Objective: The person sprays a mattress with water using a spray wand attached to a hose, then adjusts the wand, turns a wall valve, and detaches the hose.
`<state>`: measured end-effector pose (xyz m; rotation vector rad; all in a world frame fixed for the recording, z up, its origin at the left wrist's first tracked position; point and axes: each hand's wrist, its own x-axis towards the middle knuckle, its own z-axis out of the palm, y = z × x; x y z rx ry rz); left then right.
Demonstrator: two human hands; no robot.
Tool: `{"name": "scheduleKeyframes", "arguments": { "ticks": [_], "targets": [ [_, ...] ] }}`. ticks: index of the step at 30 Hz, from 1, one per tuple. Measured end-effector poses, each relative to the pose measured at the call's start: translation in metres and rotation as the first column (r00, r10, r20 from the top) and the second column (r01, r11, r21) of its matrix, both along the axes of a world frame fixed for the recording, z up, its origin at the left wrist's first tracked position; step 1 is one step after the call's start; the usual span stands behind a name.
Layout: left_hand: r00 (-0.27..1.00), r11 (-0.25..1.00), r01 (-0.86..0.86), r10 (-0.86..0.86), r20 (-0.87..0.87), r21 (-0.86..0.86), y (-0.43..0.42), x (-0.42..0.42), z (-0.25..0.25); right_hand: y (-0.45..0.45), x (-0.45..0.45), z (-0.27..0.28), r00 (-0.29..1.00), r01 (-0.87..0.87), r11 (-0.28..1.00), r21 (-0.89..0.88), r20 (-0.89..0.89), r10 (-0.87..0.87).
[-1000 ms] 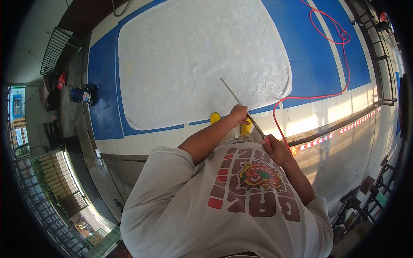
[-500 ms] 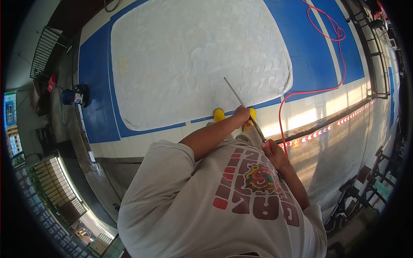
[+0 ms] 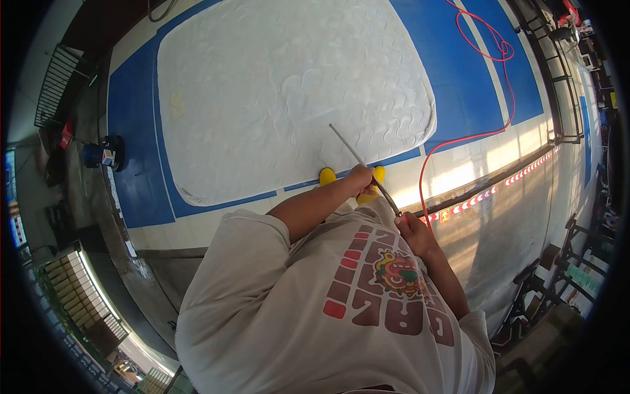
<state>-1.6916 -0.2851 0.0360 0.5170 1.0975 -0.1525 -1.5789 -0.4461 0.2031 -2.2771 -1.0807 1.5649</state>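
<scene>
Both my hands are closed on a long thin pressure washer wand (image 3: 346, 144) with a metal tube. My left hand (image 3: 359, 180) wraps round the middle of the tube. Lower and to the right, my right hand (image 3: 416, 234) grips the handle end, where a bit of red shows. The wand's tip points away over a white quilted mattress (image 3: 289, 85) lying flat, apart from its surface. A red hose (image 3: 453, 140) runs from beside my right hand across the floor. Faint pale streaking shows near the tip; whether it is spray I cannot tell.
Blue floor panels (image 3: 131, 144) lie around the mattress. My yellow boots (image 3: 327, 175) stand at its near edge. A dark blue machine (image 3: 104, 153) sits at the left. A metal rail (image 3: 566, 85) and a red-white striped kerb (image 3: 482, 197) run along the right.
The view has shifted slightly, so mattress and floor appear a little further left. My hands keep their grip on the wand, and its tip still points over the mattress.
</scene>
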Motion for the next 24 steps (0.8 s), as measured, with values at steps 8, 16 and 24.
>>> {"name": "scheduleKeyframes", "arguments": {
  "ticks": [8,16,24],
  "targets": [
    [0.997,0.993,-0.077,0.074,0.038,0.092,0.022,0.001,-0.001,0.018,-0.002,-0.004,1.0,0.009,0.999,0.052,0.001,-0.009],
    [0.993,0.976,-0.109,0.101,0.055,0.187,0.044,0.0,-0.002,0.033,-0.007,-0.006,0.998,0.054,0.991,0.125,-0.03,-0.051],
    [0.989,0.96,-0.147,0.135,0.067,0.237,0.056,0.002,0.005,0.037,-0.005,-0.02,0.997,0.075,0.987,0.141,-0.039,-0.07]
  ]
}}
